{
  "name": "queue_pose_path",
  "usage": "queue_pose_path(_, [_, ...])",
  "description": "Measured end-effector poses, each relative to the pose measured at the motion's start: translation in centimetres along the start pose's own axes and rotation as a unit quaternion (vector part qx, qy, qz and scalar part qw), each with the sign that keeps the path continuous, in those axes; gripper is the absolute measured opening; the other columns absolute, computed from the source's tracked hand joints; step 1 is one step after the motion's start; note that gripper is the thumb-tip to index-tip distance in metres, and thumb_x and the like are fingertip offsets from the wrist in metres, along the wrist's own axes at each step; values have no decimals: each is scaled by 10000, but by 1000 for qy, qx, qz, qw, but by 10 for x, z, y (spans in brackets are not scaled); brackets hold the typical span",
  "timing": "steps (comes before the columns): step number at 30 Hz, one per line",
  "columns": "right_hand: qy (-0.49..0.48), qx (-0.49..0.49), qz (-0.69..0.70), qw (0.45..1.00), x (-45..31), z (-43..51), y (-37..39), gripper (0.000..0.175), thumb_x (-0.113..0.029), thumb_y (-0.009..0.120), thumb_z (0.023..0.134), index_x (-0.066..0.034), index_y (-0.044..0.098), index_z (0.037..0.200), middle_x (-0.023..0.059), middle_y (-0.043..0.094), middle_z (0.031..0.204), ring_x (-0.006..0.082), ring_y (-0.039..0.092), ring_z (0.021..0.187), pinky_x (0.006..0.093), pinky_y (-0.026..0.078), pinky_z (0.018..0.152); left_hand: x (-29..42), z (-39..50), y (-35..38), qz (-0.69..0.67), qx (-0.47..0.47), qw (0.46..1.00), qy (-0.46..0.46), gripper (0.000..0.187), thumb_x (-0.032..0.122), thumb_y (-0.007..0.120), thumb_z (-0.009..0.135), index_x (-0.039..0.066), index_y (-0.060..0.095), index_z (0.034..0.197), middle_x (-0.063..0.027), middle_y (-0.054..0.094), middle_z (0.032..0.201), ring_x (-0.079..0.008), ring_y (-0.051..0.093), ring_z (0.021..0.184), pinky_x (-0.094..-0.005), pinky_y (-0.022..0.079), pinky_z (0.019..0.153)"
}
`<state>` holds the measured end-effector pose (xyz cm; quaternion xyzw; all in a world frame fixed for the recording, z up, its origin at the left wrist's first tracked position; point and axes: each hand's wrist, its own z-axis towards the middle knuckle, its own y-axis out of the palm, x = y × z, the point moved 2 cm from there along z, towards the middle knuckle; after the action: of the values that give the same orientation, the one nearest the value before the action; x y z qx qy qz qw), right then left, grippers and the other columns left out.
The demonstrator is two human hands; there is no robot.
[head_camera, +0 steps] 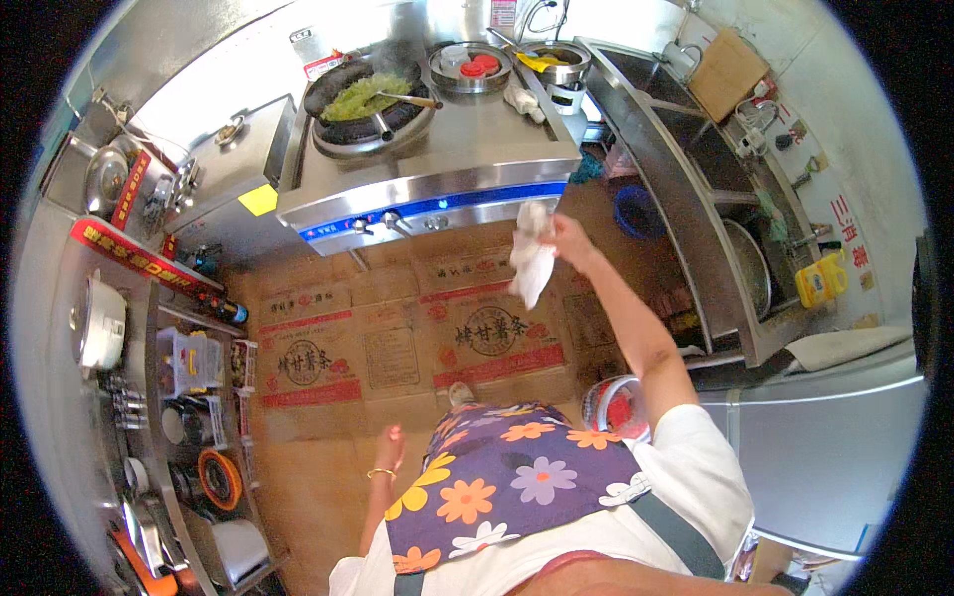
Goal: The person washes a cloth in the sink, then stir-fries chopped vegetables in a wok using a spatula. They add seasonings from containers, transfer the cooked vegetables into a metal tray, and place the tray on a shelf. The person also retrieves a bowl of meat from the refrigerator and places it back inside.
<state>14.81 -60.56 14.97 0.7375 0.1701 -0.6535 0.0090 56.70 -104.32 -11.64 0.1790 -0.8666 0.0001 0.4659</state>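
Observation:
A crumpled white cloth [532,272] hangs from my right hand [572,241], which grips it just off the front right corner of the steel stove [477,165]. The cloth is blurred. My left hand [389,447] hangs low beside my flowered apron [514,473]; nothing shows in it, and how its fingers are set is unclear. On the stove's left side sits a black wok [337,132] with shredded green food [361,97] and a wooden-handled utensil [408,98] resting across it. Steam rises there. A second white cloth [524,103] lies on the stove's right side.
Triple steel sinks [682,194] run along the right, with a yellow bottle [820,281] at the near end. Shelves with pots and containers [190,361] line the left. Flattened cardboard [395,350] covers the floor. A bucket [613,406] stands by my right side.

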Motion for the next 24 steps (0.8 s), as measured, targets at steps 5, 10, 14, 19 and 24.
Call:
queue_pose_path(5, [-136, 154, -59, 977, -90, 137, -41, 411, -136, 714, 743, -5, 582, 1109, 60, 641, 929, 125, 594, 814, 278, 491, 695, 134, 48, -12, 106, 130, 985, 41, 276, 89, 564, 854, 7, 559, 1118, -6, 603, 862, -66, 499, 649, -204, 429, 576])
queue_pose_path(10, [-139, 156, -176, 962, -131, 249, -74, 697, -174, 714, 759, -2, 365, 1337, 145, 584, 1123, 209, 573, 1000, 309, 458, 847, 131, 60, -31, 184, 186, 964, 39, 272, 134, 573, 842, -4, 564, 1076, -16, 582, 782, -82, 515, 632, -238, 435, 543])
queue_pose_path(14, [-303, 106, -479, 817, -142, 323, -38, 793, -220, 734, 717, -97, 316, 1380, 146, 371, 1392, 322, 389, 1254, 400, 329, 1036, 100, 70, -25, 66, 182, 975, -110, 122, 129, 572, 833, 35, 574, 910, 12, 521, 673, -78, 477, 572, -241, 402, 488])
queue_pose_path(19, [-523, -179, -493, 672, -149, 423, 88, 636, -181, 708, 689, -195, 455, 1272, 115, 373, 1403, 304, 401, 1255, 386, 383, 990, 157, 130, 22, 82, 227, 966, -97, 275, 129, 579, 827, 8, 584, 1074, -16, 578, 792, -84, 494, 632, -237, 410, 540])
queue_pose_path(24, [-585, -376, -485, 530, -180, 477, 149, 143, -210, 619, 764, -116, 580, 865, 68, 584, 1067, 273, 583, 871, 349, 463, 731, 254, 202, 90, 80, 252, 964, -4, 312, 154, 579, 858, 9, 563, 1134, -39, 615, 948, -125, 573, 823, -254, 470, 735])
